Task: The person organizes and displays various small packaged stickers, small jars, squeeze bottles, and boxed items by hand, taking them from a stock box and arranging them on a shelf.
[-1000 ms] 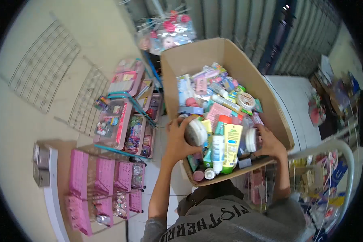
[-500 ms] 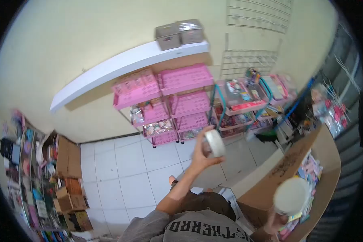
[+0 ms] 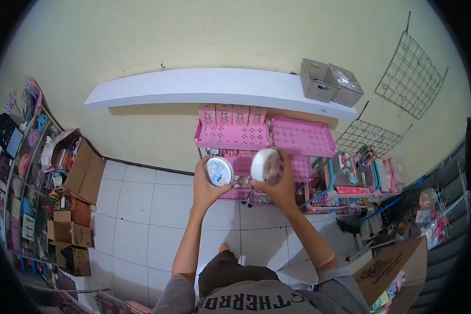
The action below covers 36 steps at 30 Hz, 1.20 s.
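My left hand (image 3: 205, 189) grips a round jar with a pale lid (image 3: 219, 171), lid facing up toward me. My right hand (image 3: 280, 184) grips a second jar with a white lid (image 3: 265, 165) beside it. Both jars are raised side by side in front of the pink rack (image 3: 267, 137), over its middle shelves. The upper pink shelves hold a row of small pink boxes (image 3: 227, 114); lower shelves carry small packaged goods.
A white shelf (image 3: 193, 86) runs along the wall with two grey bins (image 3: 329, 82). A teal-framed rack (image 3: 350, 178) stands right of the pink one. The cardboard box (image 3: 392, 272) of toiletries sits at lower right. Cartons (image 3: 76, 209) and cluttered shelves line the left. White tiled floor lies below.
I have turned from the cardboard box to the pink rack. Both hands lifted jars out of the box and now hold them together before the shelves.
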{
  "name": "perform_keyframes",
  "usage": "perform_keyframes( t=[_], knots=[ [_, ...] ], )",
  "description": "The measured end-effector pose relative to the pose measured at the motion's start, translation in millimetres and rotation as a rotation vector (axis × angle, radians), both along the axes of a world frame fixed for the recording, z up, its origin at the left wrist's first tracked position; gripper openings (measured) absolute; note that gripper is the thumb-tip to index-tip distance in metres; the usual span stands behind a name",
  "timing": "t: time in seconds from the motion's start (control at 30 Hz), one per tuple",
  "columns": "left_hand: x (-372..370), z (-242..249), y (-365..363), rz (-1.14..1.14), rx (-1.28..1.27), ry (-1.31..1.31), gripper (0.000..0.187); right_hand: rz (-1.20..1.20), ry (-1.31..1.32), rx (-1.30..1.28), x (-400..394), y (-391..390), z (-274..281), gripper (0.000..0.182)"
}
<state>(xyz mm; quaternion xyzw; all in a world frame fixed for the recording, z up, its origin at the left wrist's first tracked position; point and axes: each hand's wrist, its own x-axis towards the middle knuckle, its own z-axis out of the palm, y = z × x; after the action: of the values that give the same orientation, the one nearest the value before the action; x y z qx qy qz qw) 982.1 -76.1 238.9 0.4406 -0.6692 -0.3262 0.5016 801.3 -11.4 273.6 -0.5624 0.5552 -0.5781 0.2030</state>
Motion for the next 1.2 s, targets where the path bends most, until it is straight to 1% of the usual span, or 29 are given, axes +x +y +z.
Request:
perform_keyframes(
  t=[0.03, 0.07, 0.1, 0.13, 0.2, 0.23, 0.3, 0.4, 0.43, 0.47, 0.5, 0.53, 0.57, 0.6, 0.63, 0.7, 0.83, 0.97, 1.03, 1.13, 1.17, 1.2],
  knots=[
    [5, 2, -12, 0.026, -0.096, -0.106, 0.080, 0.001, -0.001, 0.001, 6, -15, -1, 0.084],
    [9, 3, -22, 0.049, -0.194, -0.212, 0.081, -0.056, 0.128, -0.039, 12, -28, 0, 0.082],
    [12, 5, -31, 0.029, -0.176, -0.215, 0.082, -0.118, 0.255, -0.081, 16, -39, 0, 0.082],
    [14, 2, -40, 0.021, -0.182, -0.217, 0.082, -0.126, 0.252, -0.086, 17, -49, -6, 0.082],
    [16, -9, -68, -0.013, -0.186, -0.256, 0.083, -0.176, 0.362, -0.112, 15, -76, -21, 0.081],
    [14, -13, -87, -0.018, -0.205, -0.256, 0.083, -0.188, 0.360, -0.128, 14, -87, -23, 0.081],
    [9, -26, -124, -0.113, -0.186, -0.365, 0.084, -0.193, 0.425, -0.004, 10, -105, -29, 0.083],
    [1, -44, -175, -0.187, -0.170, -0.377, 0.082, -0.182, 0.445, 0.031, -3, -147, -66, 0.083],
    [-2, -44, -185, -0.168, -0.117, -0.459, 0.080, -0.188, 0.443, 0.030, -8, -164, -78, 0.083],
    [-5, -43, -196, -0.173, -0.119, -0.465, 0.080, -0.167, 0.404, 0.101, -11, -181, -91, 0.083],
    [-9, -45, -207, -0.116, -0.117, -0.668, 0.079, -0.146, 0.360, 0.175, -9, -192, -97, 0.082],
    [-12, -48, -216, -0.058, -0.113, -0.871, 0.079, -0.150, 0.347, 0.183, -8, -201, -103, 0.082],
    [-13, -52, -224, -0.068, -0.112, -0.882, 0.079, -0.177, 0.426, 0.319, -7, -212, -108, 0.084],
    [-14, -57, -232, -0.084, -0.138, -0.965, 0.079, -0.201, 0.503, 0.455, -4, -221, -106, 0.086],
    [-15, -62, -238, -0.103, -0.164, -1.047, 0.080, -0.206, 0.491, 0.465, -1, -228, -104, 0.086],
    [-14, -72, -246, -0.125, -0.132, -1.080, 0.080, -0.233, 0.469, 0.713, 3, -236, -103, 0.091],
    [-12, -82, -252, -0.151, -0.061, -1.174, 0.080, -0.207, 0.492, 0.759, 4, -249, -117, 0.090],
    [-16, -83, -252, -0.183, -0.010, -1.187, 0.081, -0.253, 0.555, 0.823, 14, -255, -132, 0.087],
    [-19, -85, -254, -0.134, -0.003, -1.269, 0.079, -0.281, 0.589, 0.829, 15, -258, -137, 0.087],
    [-17, -86, -258, -0.153, 0.020, -1.221, 0.079, -0.204, 0.601, 0.873, 15, -262, -140, 0.087],
    [-16, -85, -260, -0.156, 0.023, -1.225, 0.079, -0.142, 0.559, 0.883, 14, -264, -139, 0.079],
    [-14, -83, -264, -0.222, 0.081, -1.195, 0.076, -0.082, 0.516, 0.892, 12, -265, -138, 0.071]
  ],
)
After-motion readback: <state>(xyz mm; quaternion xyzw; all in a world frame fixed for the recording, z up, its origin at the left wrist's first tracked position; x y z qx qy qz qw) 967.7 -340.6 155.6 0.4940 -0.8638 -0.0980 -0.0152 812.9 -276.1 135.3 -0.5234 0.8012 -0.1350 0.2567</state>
